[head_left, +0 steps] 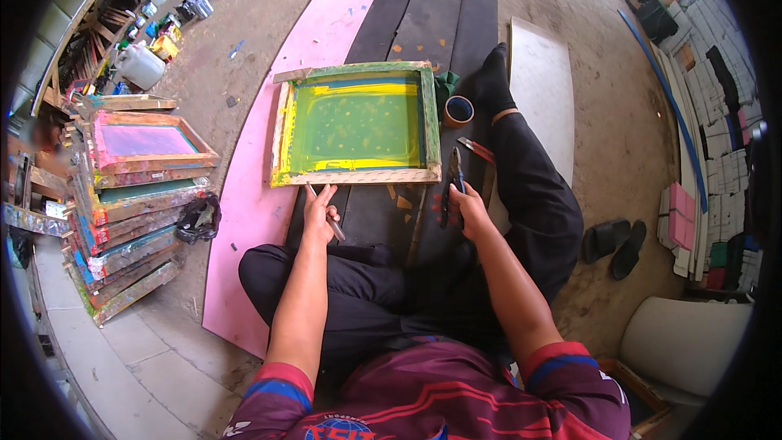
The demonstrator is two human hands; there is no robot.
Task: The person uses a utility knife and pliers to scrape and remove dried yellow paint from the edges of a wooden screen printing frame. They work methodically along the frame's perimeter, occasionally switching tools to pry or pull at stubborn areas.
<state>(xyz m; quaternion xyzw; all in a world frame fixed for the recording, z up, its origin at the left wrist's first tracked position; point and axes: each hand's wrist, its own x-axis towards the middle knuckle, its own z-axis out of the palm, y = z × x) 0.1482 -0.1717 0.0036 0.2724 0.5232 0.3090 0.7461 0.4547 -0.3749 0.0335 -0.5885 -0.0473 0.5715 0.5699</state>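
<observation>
The pink board [252, 195] lay under the green-meshed screen frame [356, 124], the landmark. At its near-left corner the left hand [318, 212] gripped a thin metal tool [326, 213]; near-right, the right hand [464, 204] held dark scissors [453, 187]. Bracing the frame would steady the work.

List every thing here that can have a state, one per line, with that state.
Screen frame: flat on the dark boards, green mesh up.
Left hand: grip closed on a thin metal tool at the frame's near edge.
Right hand: grip closed on dark scissors, blades shut.
Tape roll: lying flat, hole up.
Stacked frames: piled, leaning.
Sandals: off, on the floor.
</observation>
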